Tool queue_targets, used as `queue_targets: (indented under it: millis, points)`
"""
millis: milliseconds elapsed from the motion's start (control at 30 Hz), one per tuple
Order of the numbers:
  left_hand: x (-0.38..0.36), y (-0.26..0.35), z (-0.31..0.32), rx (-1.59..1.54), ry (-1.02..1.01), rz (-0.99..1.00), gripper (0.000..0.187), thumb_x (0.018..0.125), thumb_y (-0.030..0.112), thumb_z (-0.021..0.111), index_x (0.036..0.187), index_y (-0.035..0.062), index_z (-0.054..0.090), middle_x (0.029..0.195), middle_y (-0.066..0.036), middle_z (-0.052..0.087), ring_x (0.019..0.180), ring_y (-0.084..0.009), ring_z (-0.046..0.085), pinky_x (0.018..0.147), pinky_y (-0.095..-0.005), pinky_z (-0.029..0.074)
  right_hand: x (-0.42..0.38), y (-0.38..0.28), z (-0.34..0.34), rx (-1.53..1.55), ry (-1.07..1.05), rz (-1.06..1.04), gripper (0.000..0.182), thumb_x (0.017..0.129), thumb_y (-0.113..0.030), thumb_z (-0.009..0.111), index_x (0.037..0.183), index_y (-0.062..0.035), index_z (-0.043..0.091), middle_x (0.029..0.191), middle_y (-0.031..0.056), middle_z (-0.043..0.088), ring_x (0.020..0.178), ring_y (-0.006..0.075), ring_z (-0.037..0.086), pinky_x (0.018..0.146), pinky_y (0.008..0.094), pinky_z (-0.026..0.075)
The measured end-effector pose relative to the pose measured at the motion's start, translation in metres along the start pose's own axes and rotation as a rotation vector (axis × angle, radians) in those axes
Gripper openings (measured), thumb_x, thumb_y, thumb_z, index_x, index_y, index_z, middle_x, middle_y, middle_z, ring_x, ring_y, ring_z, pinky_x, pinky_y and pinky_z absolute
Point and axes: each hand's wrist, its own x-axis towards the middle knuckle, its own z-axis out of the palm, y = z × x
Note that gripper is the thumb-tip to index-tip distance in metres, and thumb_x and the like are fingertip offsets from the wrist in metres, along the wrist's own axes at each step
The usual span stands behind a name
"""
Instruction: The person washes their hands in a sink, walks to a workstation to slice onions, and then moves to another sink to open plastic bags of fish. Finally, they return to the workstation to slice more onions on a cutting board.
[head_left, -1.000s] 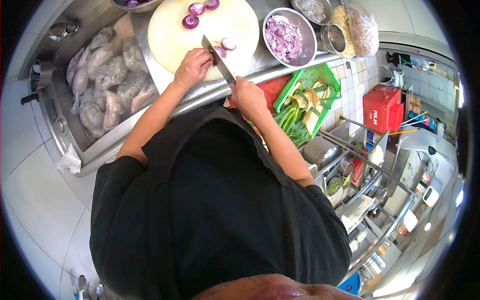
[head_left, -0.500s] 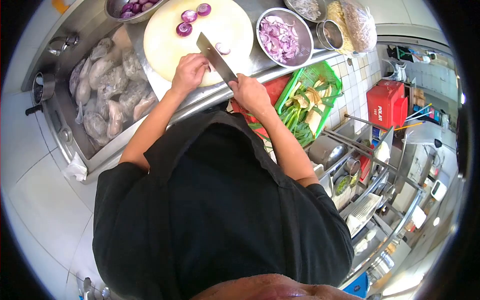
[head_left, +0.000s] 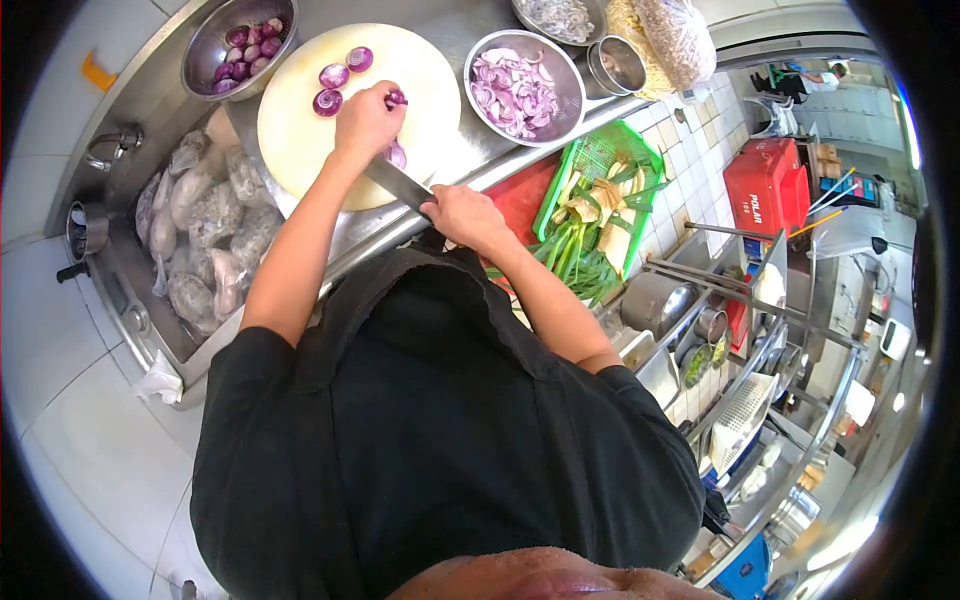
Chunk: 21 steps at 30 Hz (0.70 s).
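A round pale cutting board (head_left: 290, 140) lies on the steel counter. My right hand (head_left: 465, 216) is wrapped round the handle of a broad-bladed kitchen knife (head_left: 402, 188), its blade angled over the board's near edge. Its tip end is hidden behind my left wrist. My left hand (head_left: 368, 122) is above the board with curled fingers, closed on a purple onion piece (head_left: 397, 98). Sliced onion (head_left: 396, 156) lies on the board beside the blade. Several purple onions (head_left: 333, 75) sit at the board's far side, just beyond my left hand.
A perforated bowl (head_left: 572, 112) of sliced onion stands right of the board; a colander (head_left: 190, 72) of whole onions stands left. The sink (head_left: 185, 345) holds bagged, pale items. Below the counter is a green basket (head_left: 655, 165) of leafy vegetables. Steel racks (head_left: 700, 290) stand at right.
My left hand has moved toward the far side of the board and now has an onion piece at its fingers. The knife has come lower, nearer the board's edge. The view has shifted.
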Motion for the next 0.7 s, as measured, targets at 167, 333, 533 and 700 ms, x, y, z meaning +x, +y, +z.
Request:
queue_targets:
  millis: [167,333,533,700]
  points:
    - [-0.042,-0.055,0.007,-0.631,0.076,-0.079,0.033,0.092,0.013,0.073,0.123,0.0054,0.067,0.087,-0.009,0.074,0.079,-0.0122,0.070,0.071,-0.0258,0.053,0.007,0.008,-0.014,0.014,0.056,0.128,0.035,0.099,-0.035,0.058,0.110,-0.0027,0.067,0.105,0.0267,0.072,0.103,0.0448,0.069,0.092,0.0551,0.053]
    - [-0.099,-0.095,0.023,0.100,0.310,0.253,0.028,0.083,0.014,0.078,0.109,0.0039,0.074,0.107,-0.013,0.068,0.104,-0.0325,0.062,0.089,-0.0400,0.052,0.005,0.004,-0.007,-0.031,0.118,0.049,0.036,0.099,-0.033,0.058,0.112,-0.0008,0.065,0.100,0.0277,0.072,0.098,0.0451,0.070,0.089,0.0560,0.053]
    - [-0.094,-0.096,0.018,-0.090,0.140,0.453,0.024,0.079,0.009,0.078,0.100,0.0018,0.067,0.106,-0.013,0.065,0.100,-0.0324,0.061,0.090,-0.0404,0.049,-0.001,-0.014,0.003,-0.125,0.116,0.041,0.031,0.100,-0.029,0.057,0.111,-0.0012,0.064,0.094,0.0289,0.071,0.091,0.0456,0.071,0.084,0.0568,0.055]
    - [-0.089,-0.094,0.012,0.030,0.089,0.477,0.025,0.076,0.005,0.073,0.100,0.0037,0.065,0.104,-0.012,0.064,0.101,-0.0324,0.060,0.089,-0.0407,0.046,-0.014,-0.019,-0.001,-0.174,0.156,-0.016,0.030,0.100,-0.029,0.056,0.108,-0.0013,0.064,0.088,0.0262,0.072,0.086,0.0447,0.072,0.080,0.0550,0.056]
